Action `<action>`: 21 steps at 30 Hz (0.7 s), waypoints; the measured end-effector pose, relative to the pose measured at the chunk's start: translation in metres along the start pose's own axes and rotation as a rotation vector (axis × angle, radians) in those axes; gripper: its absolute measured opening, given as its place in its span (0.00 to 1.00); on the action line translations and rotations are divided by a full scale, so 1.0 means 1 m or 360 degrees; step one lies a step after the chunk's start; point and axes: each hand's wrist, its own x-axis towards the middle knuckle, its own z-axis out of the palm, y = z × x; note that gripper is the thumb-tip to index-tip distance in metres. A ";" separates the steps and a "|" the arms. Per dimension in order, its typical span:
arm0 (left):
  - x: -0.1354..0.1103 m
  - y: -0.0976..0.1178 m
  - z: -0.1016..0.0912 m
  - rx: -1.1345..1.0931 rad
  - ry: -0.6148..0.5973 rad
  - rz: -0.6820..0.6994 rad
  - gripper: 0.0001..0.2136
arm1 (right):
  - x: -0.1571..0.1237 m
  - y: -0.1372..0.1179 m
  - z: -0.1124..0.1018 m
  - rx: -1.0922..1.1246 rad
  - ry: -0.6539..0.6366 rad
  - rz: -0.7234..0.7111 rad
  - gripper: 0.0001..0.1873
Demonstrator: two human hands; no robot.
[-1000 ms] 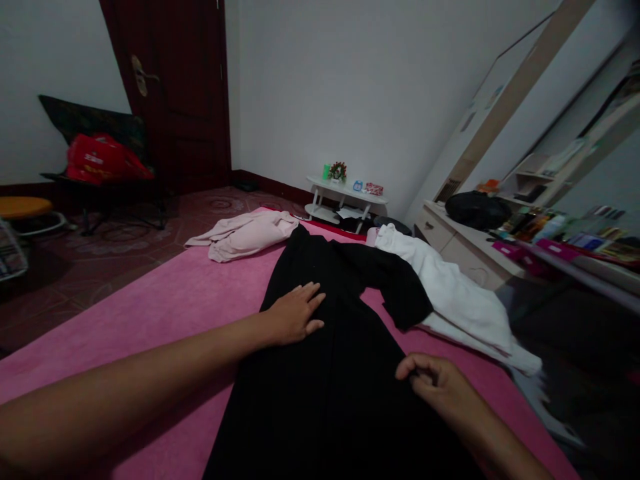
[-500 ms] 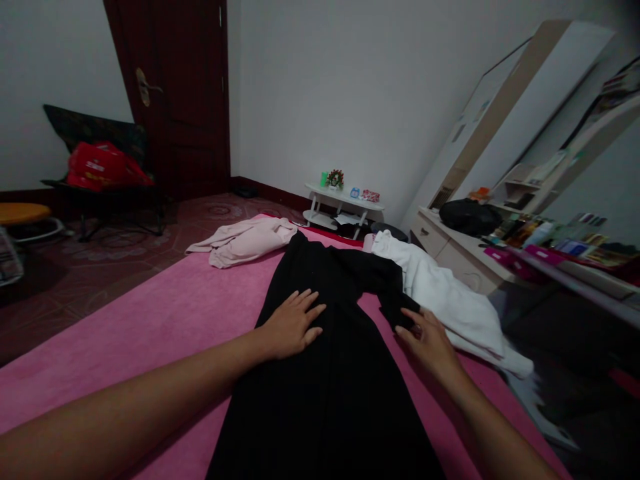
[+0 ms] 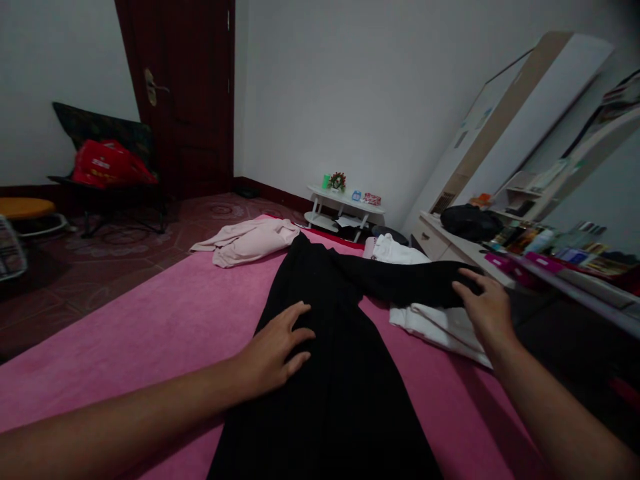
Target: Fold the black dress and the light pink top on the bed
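A long black garment (image 3: 335,373) with a sleeve lies lengthwise on the pink bed cover (image 3: 200,313), its near end running out of view. My left hand (image 3: 273,350) is over its left edge, fingers apart and slightly curled, holding nothing. Out to the right, my right hand (image 3: 487,307) pinches the end of the black sleeve (image 3: 415,280), which stretches nearly straight from the garment's shoulder. Under that sleeve lies white clothing (image 3: 440,327), partly covered by it. A pale pink garment (image 3: 255,240) rests at the bed's far left corner.
Along the right side stands a dressing table (image 3: 435,233) with a black bag (image 3: 470,220) and several bottles. Beyond the bed is a small white shelf (image 3: 345,199). A folding chair with a red bag (image 3: 107,163) stands near the dark door (image 3: 185,87).
My right hand has moved right, drawing the black sleeve out from a bent position across the white clothing. The left hand has shifted slightly nearer, its fingers now more curled.
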 end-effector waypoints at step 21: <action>-0.048 -0.011 -0.067 -0.0157 -0.0720 0.0670 0.27 | -0.142 -0.058 -0.028 0.0130 -0.1341 -0.1505 0.25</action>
